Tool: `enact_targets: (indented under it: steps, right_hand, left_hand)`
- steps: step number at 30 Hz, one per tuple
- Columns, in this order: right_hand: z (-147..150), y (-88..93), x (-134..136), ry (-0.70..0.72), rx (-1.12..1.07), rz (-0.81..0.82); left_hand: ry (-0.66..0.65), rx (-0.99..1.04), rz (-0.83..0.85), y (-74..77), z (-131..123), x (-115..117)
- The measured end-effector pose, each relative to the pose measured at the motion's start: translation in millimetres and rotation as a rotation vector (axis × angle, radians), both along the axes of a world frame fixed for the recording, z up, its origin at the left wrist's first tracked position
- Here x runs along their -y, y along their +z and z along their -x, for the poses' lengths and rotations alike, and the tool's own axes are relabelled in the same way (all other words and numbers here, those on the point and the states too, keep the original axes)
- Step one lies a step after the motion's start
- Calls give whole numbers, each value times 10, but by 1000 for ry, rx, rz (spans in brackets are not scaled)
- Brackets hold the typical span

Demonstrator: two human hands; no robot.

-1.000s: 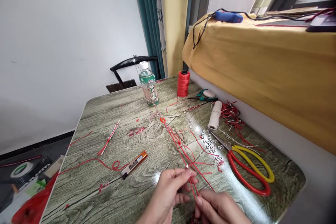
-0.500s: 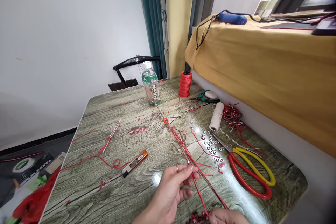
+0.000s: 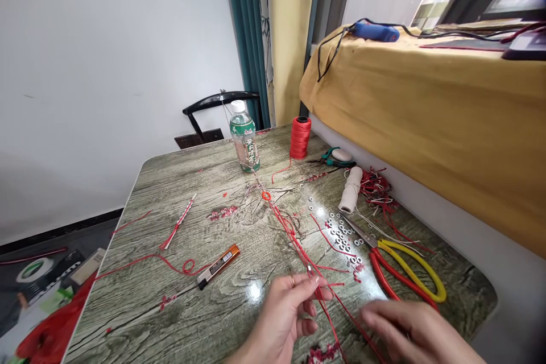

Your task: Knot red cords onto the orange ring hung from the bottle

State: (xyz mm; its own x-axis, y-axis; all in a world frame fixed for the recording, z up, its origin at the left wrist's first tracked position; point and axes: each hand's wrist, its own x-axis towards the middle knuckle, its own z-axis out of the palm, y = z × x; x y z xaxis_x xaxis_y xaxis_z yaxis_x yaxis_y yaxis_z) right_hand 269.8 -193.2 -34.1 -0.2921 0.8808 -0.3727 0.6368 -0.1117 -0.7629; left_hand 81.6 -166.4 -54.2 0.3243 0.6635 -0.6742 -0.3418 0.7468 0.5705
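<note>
My left hand [image 3: 296,310] pinches thin red cords [image 3: 292,233] between thumb and fingertips. A small silvery bead [image 3: 309,268] sits on the cords just beyond the fingertips. The cords run up the table to an orange-red ring [image 3: 266,195], which a thin string links to a plastic drink bottle [image 3: 245,139]. Below my left hand the loose cord ends trail toward the front of the table. My right hand [image 3: 416,327] hovers beside them with loosely bent fingers, partly over the scissors' red handle. Nothing shows in its grasp, though its inner side is partly hidden.
Scissors [image 3: 409,267] lie at right beside scattered small metal rings [image 3: 340,236]. Behind them are white thread [image 3: 351,189], a tangle of scraps [image 3: 375,187], pliers [image 3: 336,156] and a red spool [image 3: 301,137]. An orange cutter [image 3: 219,265] and a braided piece [image 3: 181,220] lie left.
My right hand has let go of the red cord ends and moved up and to the right. My left hand keeps its pinch, shifted slightly right.
</note>
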Motion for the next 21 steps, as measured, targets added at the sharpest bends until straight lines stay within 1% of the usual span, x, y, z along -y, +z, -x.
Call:
enact_targets:
  steps: [2,4,5,7,9,12,14,16,18,21]
  right_hand:
    - [82,67,-158,-46,30,-164]
    - [195,73,-295,-16,14,-228]
    - [256,57,-348,-3,0,-233]
    - [368,1,-421,16,-24,-193]
    - [445,-72,-463,23,-61,-107]
    - [489,-177,-505,17,-149,64]
    - [494,-222,-533,0,-175,115]
    - [499,-235,-562,-12,-151,74]
    - [515,-216,-591,-6,-88,-11]
    - [563,-151,-635,14,73,-137]
  left_hand:
    - [-14,4,-4,-23,-21,14]
    - [-28,-5,-10,-52,-47,27]
    - [-36,-9,-18,-67,-59,34]
    - [-51,-11,-35,-91,-78,50]
    - [-61,0,-47,-105,-88,65]
    - [-59,10,-32,-109,-90,77]
    - [-54,11,-25,-107,-86,75]
    - [-57,13,-29,-108,-80,68]
    - [-71,21,-35,-109,-76,61]
    - [-84,37,-40,-108,-73,52]
